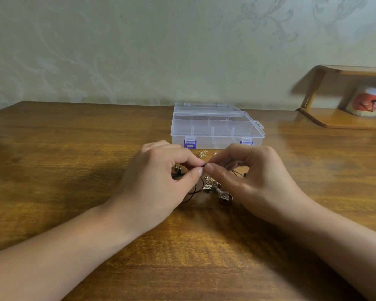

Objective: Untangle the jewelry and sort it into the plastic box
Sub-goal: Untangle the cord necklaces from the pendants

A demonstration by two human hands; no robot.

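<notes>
Two bare hands meet over the brown wooden tabletop (52, 170), and much of the jewelry lies hidden under them. Beyond the fingers stands the clear plastic box with blue latches (215, 127), its lid shut or nearly so; through the walls its dividers show, and I can make out nothing in the compartments. The left hand (159, 181) and the right hand (248, 179) each pinch, thumb against forefinger, the same thin black cord (196, 190), fingertips almost touching one another. The pinched stretch itself is too small to read; the cord's loop curves down below the left thumb, one beaded end shows left of the left fingers, another end peeps out behind the right fingers. Just below the fingertips, between the two hands, lies a tangle of silver filigree pendants (215, 187), its long axis running from the fingertips down and rightward toward the right palm, partly covered by that hand. Just beyond the fingers, before the box, lies a small gold chain heap (202, 153), blurred.
</notes>
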